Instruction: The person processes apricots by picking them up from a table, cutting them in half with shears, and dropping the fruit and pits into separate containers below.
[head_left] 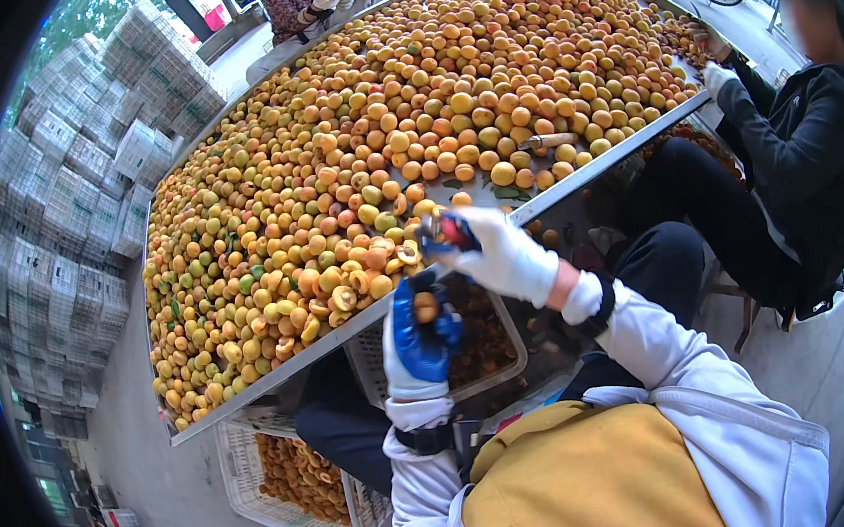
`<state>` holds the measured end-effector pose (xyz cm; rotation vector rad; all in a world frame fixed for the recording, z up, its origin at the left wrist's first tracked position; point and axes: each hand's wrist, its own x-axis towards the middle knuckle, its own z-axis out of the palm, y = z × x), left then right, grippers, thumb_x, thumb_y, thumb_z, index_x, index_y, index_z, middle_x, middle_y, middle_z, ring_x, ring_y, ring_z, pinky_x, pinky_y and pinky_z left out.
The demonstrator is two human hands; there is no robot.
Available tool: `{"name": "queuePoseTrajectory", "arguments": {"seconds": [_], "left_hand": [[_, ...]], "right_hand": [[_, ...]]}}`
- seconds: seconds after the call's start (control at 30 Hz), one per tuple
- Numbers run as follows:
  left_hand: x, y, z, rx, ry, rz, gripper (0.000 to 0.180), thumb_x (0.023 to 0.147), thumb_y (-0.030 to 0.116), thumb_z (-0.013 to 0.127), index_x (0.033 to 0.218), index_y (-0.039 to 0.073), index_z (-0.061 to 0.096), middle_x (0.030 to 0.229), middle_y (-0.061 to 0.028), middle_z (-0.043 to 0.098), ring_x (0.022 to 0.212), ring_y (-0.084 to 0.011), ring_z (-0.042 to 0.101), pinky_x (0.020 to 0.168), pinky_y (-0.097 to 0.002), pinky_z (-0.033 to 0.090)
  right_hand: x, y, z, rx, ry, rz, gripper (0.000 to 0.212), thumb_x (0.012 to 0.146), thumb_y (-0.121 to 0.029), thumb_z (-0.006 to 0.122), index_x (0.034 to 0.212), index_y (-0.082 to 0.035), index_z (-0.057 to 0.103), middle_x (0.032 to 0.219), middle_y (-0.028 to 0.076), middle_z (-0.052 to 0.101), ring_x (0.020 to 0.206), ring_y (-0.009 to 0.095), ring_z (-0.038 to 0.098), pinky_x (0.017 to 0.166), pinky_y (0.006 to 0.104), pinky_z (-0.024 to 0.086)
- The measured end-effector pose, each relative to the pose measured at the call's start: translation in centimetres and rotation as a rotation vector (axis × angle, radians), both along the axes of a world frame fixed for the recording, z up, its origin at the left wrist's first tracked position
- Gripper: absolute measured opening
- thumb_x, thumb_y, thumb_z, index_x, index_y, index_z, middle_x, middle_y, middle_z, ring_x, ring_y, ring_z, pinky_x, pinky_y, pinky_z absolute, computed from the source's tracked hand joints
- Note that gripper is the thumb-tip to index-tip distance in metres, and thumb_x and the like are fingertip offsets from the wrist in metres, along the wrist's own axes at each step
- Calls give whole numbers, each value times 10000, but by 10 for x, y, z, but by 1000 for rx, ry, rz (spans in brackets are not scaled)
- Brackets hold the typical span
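Note:
My left hand, in a white glove with a blue-coated palm, is closed around an orange apricot just off the table's near edge. Above it and slightly to the right, my right hand wears a white glove and grips a small red and dark tool, whose kind is blurred. Beyond both hands, a large heap of apricots covers the metal-edged table. Some halved apricots lie close to my left hand. A knife-like tool with a wooden handle rests on the fruit farther right.
Below my hands stands a white crate with apricot pieces. Another white crate of halves sits at lower left. A co-worker sits at right, another at the far side. Stacked crates line the left.

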<state>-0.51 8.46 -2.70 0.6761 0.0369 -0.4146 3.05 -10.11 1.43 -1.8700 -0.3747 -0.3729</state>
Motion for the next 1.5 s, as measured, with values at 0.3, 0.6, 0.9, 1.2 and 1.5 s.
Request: {"name": "queuePoseTrajectory", "arguments": {"seconds": [0.3, 0.6, 0.9, 1.2, 1.5], "left_hand": [[-52, 277, 33, 1892, -435, 1035, 303, 1010, 95, 576, 1278, -46, 575, 1230, -151, 641, 1093, -254, 628, 933, -357, 516], [-36, 106, 77, 992, -321, 545, 318, 999, 74, 585, 1295, -42, 582, 1151, -99, 662, 941, -160, 672, 814, -312, 571], [-5, -21, 65, 267, -369, 76, 439, 1019, 136, 575, 1412, -33, 477, 1255, -133, 625, 1066, -195, 661, 869, -335, 576], [-7, -27, 68, 361, -337, 96, 377, 1014, 109, 564, 1359, -41, 535, 1188, -130, 662, 1003, -181, 680, 847, -317, 580], [-4, -24, 56, -32, -315, 37, 398, 985, 54, 575, 1370, -15, 503, 1302, -193, 604, 1164, -291, 637, 1040, -445, 517]], "right_hand": [[106, -46, -23, -972, 391, -158, 368, 842, -316, 727, 1063, -25, 686, 1039, 178, 725, 969, 336, 707, 831, 428, 555], [85, -45, -16, -441, 280, -42, 401, 782, -253, 809, 1076, -17, 673, 929, 186, 708, 870, 341, 691, 805, 396, 535], [-21, -14, 52, -233, -72, 72, 562, 668, -158, 886, 1138, -30, 606, 1086, 187, 638, 1019, 394, 643, 869, 406, 522], [-37, -28, 47, -211, -135, 64, 540, 694, -110, 865, 1155, -18, 599, 1143, 192, 620, 1050, 404, 634, 888, 416, 519], [-91, -29, 18, 101, 115, 92, 52, 936, -1, 589, 984, -3, 567, 710, 139, 513, 619, 269, 445, 599, 345, 423]]}}
